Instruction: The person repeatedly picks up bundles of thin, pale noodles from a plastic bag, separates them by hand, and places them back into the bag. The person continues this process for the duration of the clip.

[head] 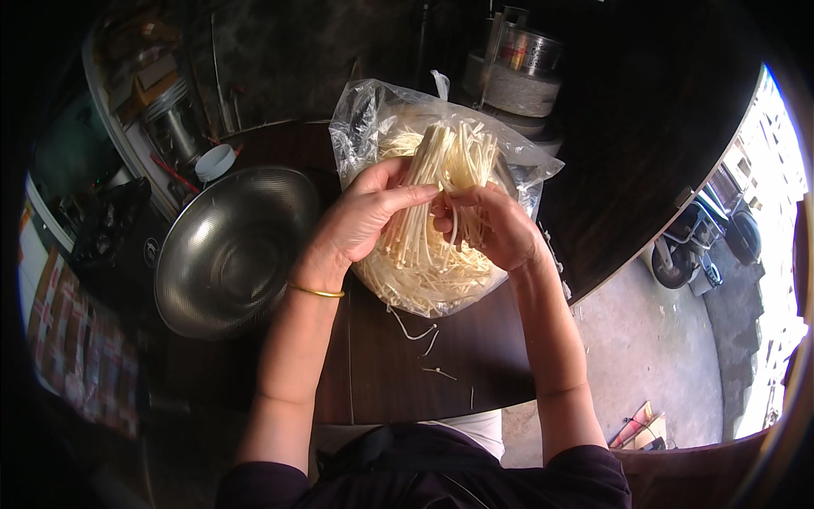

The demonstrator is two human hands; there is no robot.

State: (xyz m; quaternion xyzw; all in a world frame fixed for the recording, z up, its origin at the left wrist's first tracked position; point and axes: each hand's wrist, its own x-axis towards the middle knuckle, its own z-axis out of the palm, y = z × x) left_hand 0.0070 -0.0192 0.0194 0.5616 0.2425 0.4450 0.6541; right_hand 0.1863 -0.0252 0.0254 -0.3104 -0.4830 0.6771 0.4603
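Observation:
A bunch of pale enoki mushrooms (423,172) is gripped in my left hand (375,210), thumb across the stems. My right hand (493,219) holds another part of the enoki, its thumb and fingers close to the left thumb. The stems fan out above and below both hands; some fingers are hidden behind them. Under the hands lies a clear plastic bag (364,111), its mouth spread wide, with many more loose enoki (432,283) inside. A gold-coloured bangle circles my left wrist.
A perforated metal colander (238,248) sits left of the bag on the dark wooden table (381,369). A few stray enoki stems (439,373) lie near the table's front edge. Behind stand a white plastic lid (215,163), a clear jar (172,124) and a metal canister (534,54).

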